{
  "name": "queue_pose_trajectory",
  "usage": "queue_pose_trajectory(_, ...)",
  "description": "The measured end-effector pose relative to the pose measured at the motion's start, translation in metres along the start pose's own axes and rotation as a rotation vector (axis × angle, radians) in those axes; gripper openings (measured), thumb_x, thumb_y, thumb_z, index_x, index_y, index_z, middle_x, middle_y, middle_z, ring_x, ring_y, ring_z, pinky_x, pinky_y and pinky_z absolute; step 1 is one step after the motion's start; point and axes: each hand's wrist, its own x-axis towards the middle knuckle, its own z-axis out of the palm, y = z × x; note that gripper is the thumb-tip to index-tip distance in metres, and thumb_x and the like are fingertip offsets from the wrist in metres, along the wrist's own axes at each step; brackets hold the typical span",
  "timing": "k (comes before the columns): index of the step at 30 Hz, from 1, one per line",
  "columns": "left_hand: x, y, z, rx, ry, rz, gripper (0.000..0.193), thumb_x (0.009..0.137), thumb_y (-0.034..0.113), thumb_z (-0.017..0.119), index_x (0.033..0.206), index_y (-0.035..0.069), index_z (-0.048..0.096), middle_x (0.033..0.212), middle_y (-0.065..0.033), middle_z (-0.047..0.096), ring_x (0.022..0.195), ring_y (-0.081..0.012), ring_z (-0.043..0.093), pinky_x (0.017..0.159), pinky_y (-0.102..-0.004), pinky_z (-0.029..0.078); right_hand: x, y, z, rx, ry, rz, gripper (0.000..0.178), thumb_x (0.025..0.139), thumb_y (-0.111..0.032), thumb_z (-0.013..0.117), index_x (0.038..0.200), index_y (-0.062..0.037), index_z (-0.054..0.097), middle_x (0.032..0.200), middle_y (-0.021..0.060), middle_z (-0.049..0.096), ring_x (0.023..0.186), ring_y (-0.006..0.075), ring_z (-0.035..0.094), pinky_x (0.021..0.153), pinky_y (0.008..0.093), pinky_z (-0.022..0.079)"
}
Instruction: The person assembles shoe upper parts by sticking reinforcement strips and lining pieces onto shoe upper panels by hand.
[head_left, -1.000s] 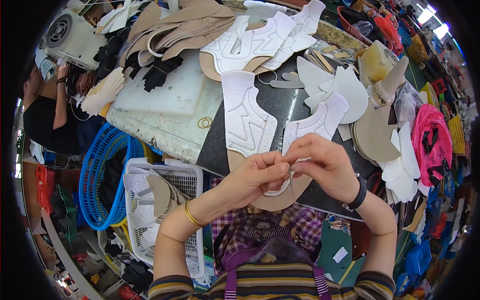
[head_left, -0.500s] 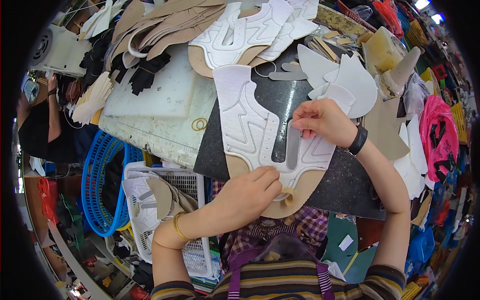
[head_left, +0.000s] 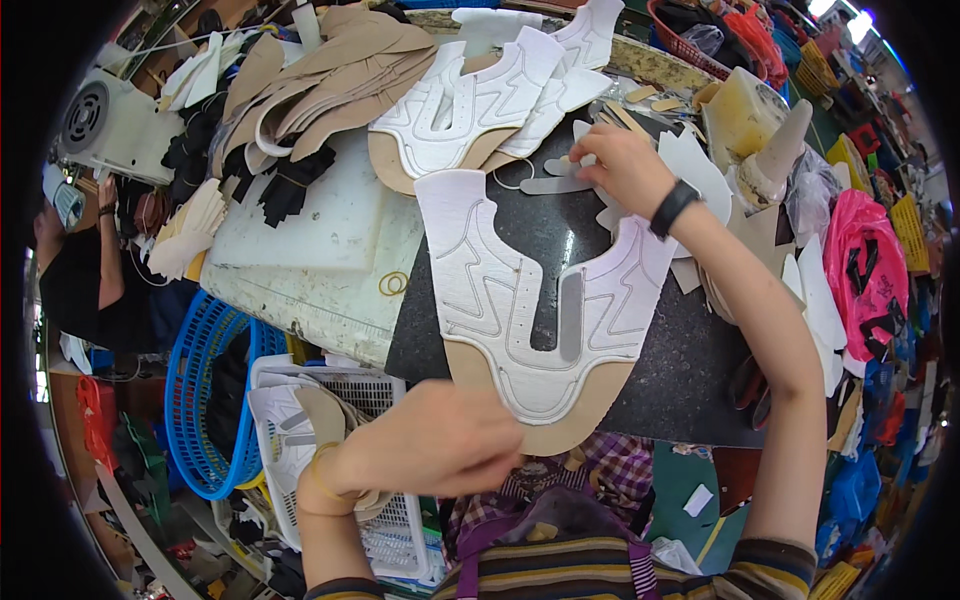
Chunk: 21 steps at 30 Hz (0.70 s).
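Observation:
A white shoe upper (head_left: 500,300) with stitched lines lies on a tan backing on a dark slab (head_left: 680,370). A grey strip (head_left: 570,315) lies beside its middle slot. My left hand (head_left: 440,440) is closed on the tan lower left edge of the upper. My right hand (head_left: 620,165), with a black wristband, is stretched to the far side of the slab. Its fingers rest on a small heap of white and grey cut pieces (head_left: 555,185). Whether they grip one is hidden.
More white uppers (head_left: 470,110) and tan pieces (head_left: 330,70) are piled behind. A white board (head_left: 310,240) with a rubber band (head_left: 392,285) lies left. Below are a blue basket (head_left: 200,400) and white basket (head_left: 330,440). Another person (head_left: 80,270) sits far left. A pink bag (head_left: 865,270) hangs right.
Both hands held the strip together over the upper. The right hand then pressed it down and has now reached away to the far heap, while the left hand dropped to the upper's edge.

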Motion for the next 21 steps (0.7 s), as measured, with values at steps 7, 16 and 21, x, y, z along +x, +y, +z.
queue_pose_trajectory(7, 0.015, -0.007, -0.001, -0.151, -0.067, -0.062, 0.028, 0.076, 0.032, 0.072, 0.081, 0.008, 0.059, 0.077, -0.0055, 0.060, 0.074, -0.0258, 0.060, 0.062, -0.0341, 0.047, 0.020, -0.014, -0.012, -0.361, -0.194, 0.463, 0.062, 0.061, -0.035, 0.081, 0.111, -0.0084, 0.056, 0.111, 0.0161, 0.054, 0.106, 0.0336, 0.054, 0.083, 0.0484, 0.047)
queue_pose_trajectory(16, 0.033, -0.033, 0.059, 0.131, -0.143, 0.185, 0.053, 0.080, 0.034, 0.067, 0.122, 0.007, 0.050, 0.138, -0.0149, 0.038, 0.134, -0.0346, 0.029, 0.109, -0.0485, 0.024, -0.022, 0.013, -0.022, -0.288, -0.048, 0.248, 0.038, 0.073, -0.005, 0.063, 0.110, -0.0098, 0.057, 0.109, 0.0126, 0.053, 0.103, 0.0324, 0.053, 0.086, 0.0385, 0.047)
queue_pose_trajectory(21, 0.045, -0.031, 0.061, 0.029, -0.148, 0.252, 0.046, 0.082, 0.029, 0.064, 0.120, 0.006, 0.051, 0.137, -0.0162, 0.040, 0.134, -0.0348, 0.030, 0.109, -0.0459, 0.027, -0.044, -0.003, -0.077, -0.535, 0.230, 0.026, 0.021, 0.075, -0.003, 0.053, 0.096, -0.0041, 0.058, 0.103, 0.0110, 0.054, 0.099, 0.0278, 0.052, 0.085, 0.0334, 0.046)
